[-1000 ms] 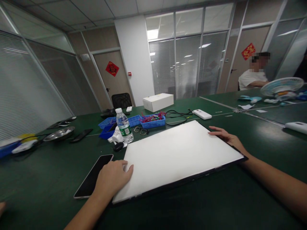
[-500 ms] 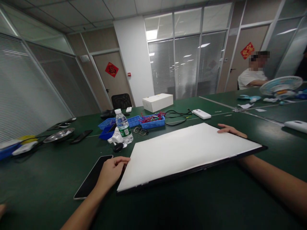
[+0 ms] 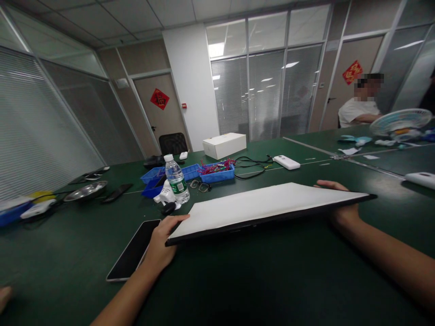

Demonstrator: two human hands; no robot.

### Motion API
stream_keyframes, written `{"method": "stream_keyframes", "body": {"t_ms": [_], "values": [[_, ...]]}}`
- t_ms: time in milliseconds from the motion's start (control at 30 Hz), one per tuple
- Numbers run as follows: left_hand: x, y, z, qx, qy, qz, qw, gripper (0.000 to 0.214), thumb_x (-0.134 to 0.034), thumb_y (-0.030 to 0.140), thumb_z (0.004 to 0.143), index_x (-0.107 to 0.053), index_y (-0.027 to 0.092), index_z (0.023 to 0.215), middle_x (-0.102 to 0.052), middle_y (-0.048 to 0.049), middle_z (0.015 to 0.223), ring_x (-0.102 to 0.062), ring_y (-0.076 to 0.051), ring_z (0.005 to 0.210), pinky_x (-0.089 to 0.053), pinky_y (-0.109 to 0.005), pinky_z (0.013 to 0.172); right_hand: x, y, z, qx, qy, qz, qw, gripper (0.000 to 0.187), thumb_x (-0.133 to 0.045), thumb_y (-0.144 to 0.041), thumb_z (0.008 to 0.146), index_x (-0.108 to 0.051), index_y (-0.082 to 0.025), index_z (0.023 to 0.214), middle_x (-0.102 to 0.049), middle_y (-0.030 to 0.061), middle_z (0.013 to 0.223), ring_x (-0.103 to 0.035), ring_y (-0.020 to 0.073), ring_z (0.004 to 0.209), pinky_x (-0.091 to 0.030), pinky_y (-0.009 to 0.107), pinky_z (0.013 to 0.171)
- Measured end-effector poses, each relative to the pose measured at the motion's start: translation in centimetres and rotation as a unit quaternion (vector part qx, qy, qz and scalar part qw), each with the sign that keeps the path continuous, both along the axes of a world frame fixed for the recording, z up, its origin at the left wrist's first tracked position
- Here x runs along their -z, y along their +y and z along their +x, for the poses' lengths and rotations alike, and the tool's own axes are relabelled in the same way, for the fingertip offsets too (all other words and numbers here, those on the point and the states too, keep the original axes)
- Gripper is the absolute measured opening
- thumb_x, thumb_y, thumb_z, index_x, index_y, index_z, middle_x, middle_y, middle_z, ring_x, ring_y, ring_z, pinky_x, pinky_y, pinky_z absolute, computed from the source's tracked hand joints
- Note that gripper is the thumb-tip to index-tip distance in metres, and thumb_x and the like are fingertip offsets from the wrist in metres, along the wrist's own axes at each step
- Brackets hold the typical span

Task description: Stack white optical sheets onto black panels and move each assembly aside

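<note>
A flat rectangular panel [image 3: 258, 203], white on top with a thin black edge, is held above the green table and seen at a low angle. My left hand [image 3: 166, 240] grips its left end, thumb on the white face and fingers underneath, mostly hidden. At the right end my right hand [image 3: 345, 210] is closed round the edge, its thumb over the top and the other fingers largely hidden below. A dark-screened tablet [image 3: 131, 253] with a pale rim lies on the table, partly behind my left wrist.
A water bottle [image 3: 176, 179] stands beyond the panel, near eyeglasses [image 3: 200, 185] and a blue tray [image 3: 217, 174] of wires. Farther back is a white box [image 3: 224, 146]. A metal dish [image 3: 86, 191] lies left. A person [image 3: 360, 111] sits far right; part of another hand [image 3: 4, 296] shows lower left.
The panel has tipped so that its near edge is higher and less of its white face shows. My left hand has come further round its edge; my right hand has turned with it.
</note>
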State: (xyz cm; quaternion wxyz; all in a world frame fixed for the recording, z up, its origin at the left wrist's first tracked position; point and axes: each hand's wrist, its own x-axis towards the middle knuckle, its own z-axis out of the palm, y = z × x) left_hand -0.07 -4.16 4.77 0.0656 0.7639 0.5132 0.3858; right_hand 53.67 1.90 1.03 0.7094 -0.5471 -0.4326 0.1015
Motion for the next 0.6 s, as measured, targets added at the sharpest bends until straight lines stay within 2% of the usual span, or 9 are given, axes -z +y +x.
{"method": "stream_keyframes", "body": {"t_ms": [67,133,200,233,300,367,467,533,600], "values": [[0.0,0.0,0.3,-0.009,0.001,0.004,1.0,0.037,-0.062,0.048,0.093,-0.079,0.023,0.113,-0.078,-0.01,0.115,-0.072,-0.03,0.106,-0.057,-0.042,0.093,-0.7,-0.4,0.2,0.057,-0.015,0.033,0.998,0.05,-0.058,-0.043,0.076,-0.057,-0.021,0.121,-0.062,0.0147,0.127,-0.065,0.0302,0.112,-0.054,0.053,0.097],[0.0,-0.1,0.7,-0.016,-0.002,0.005,1.0,0.037,-0.06,0.05,0.093,-0.079,0.023,0.112,-0.078,-0.0096,0.115,-0.072,-0.03,0.105,-0.056,-0.042,0.091,-1.7,-1.2,0.2,0.118,-0.053,0.077,0.989,0.066,-0.06,-0.037,0.071,-0.048,-0.023,0.134,-0.051,0.0143,0.145,-0.053,0.0315,0.133,-0.041,0.056,0.114],[-0.1,-0.2,1.2,-0.023,-0.013,0.005,1.0,0.039,-0.056,0.05,0.095,-0.079,0.022,0.11,-0.078,-0.0099,0.114,-0.072,-0.029,0.105,-0.056,-0.042,0.092,-3.0,-2.3,-0.2,0.153,-0.164,0.148,0.963,0.077,-0.063,-0.032,0.067,-0.044,-0.022,0.142,-0.04,0.0149,0.155,-0.04,0.0346,0.145,-0.032,0.057,0.121],[-0.2,-0.3,1.4,-0.026,-0.02,0.004,0.999,0.04,-0.054,0.05,0.095,-0.079,0.021,0.109,-0.078,-0.0103,0.113,-0.072,-0.029,0.105,-0.055,-0.041,0.092,-3.6,-3.0,-0.8,0.16,-0.242,0.194,0.937,0.081,-0.064,-0.03,0.067,-0.043,-0.023,0.145,-0.037,0.0153,0.157,-0.036,0.0365,0.148,-0.03,0.058,0.122],[-0.4,-0.4,1.7,-0.035,-0.03,-0.006,0.999,0.042,-0.053,0.05,0.095,-0.079,0.021,0.108,-0.078,-0.0108,0.113,-0.071,-0.03,0.105,-0.054,-0.041,0.093,-4.7,-4.6,-2.6,0.151,-0.415,0.26,0.859,0.085,-0.068,-0.027,0.07,-0.039,-0.024,0.15,-0.038,0.0159,0.157,-0.035,0.0397,0.149,-0.024,0.062,0.125],[-0.5,-0.5,1.8,-0.04,-0.033,-0.016,0.999,0.042,-0.053,0.05,0.093,-0.079,0.021,0.109,-0.078,-0.0105,0.114,-0.071,-0.03,0.106,-0.053,-0.041,0.094,-5.5,-6.2,-5.1,0.101,-0.543,0.263,0.791,0.084,-0.073,-0.025,0.074,-0.039,-0.027,0.15,-0.048,0.0146,0.151,-0.044,0.0385,0.144,-0.02,0.063,0.126],[-0.7,-0.6,1.7,-0.04,-0.026,-0.022,0.999,0.041,-0.055,0.05,0.09,-0.079,0.022,0.108,-0.078,-0.01,0.115,-0.07,-0.031,0.107,-0.052,-0.043,0.096,-6.0,-8.0,-8.4,-0.011,-0.608,0.231,0.759,0.066,-0.077,-0.018,0.078,-0.051,-0.026,0.138,-0.062,0.0104,0.137,-0.061,0.0281,0.128,-0.043,0.051,0.116],[-0.7,-0.6,1.7,-0.041,-0.021,-0.023,0.999,0.041,-0.057,0.05,0.089,-0.079,0.022,0.107,-0.078,-0.0106,0.114,-0.07,-0.031,0.108,-0.052,-0.043,0.096,-6.0,-8.5,-9.6,-0.051,-0.596,0.235,0.766,0.054,-0.076,-0.011,0.08,-0.058,-0.025,0.13,-0.068,0.0075,0.126,-0.066,0.0222,0.116,-0.053,0.041,0.099],[-0.7,-0.6,1.8,-0.042,-0.017,-0.025,0.999,0.04,-0.06,0.051,0.087,-0.08,0.022,0.107,-0.078,-0.0112,0.113,-0.069,-0.032,0.108,-0.051,-0.044,0.096,-6.0,-8.6,-9.6,-0.068,-0.583,0.24,0.773,0.047,-0.074,-0.007,0.081,-0.062,-0.024,0.124,-0.071,0.0056,0.116,-0.067,0.0198,0.106,-0.054,0.037,0.09]]}}
